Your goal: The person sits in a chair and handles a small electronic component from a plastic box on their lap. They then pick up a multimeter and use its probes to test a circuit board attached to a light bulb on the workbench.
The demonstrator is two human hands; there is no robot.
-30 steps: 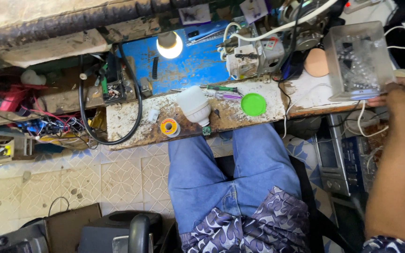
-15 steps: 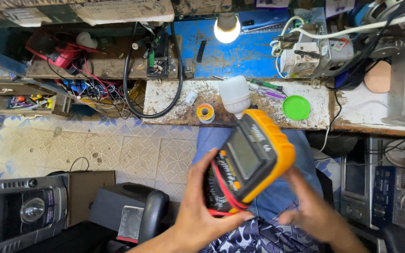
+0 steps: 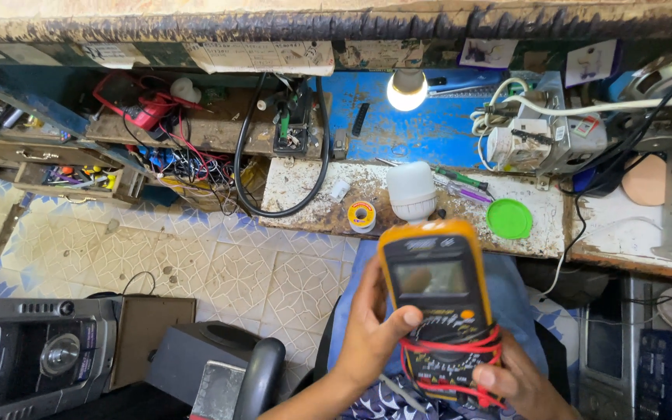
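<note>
Orange-cased digital multimeter [image 3: 439, 299], wrapped in red test leads, is now turned upright over the lap, no longer tilted. It is gripped by left hand [image 3: 379, 334] and right hand [image 3: 519, 381], fingers closed, below the scarred white surface [image 3: 313, 202].

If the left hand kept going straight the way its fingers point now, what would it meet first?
The left hand points up-right across the orange multimeter, its thumb already on the meter's face. Going on, it would likely press into the red test leads wound round the meter's body, then the right hand; depth is hard to judge.
</note>
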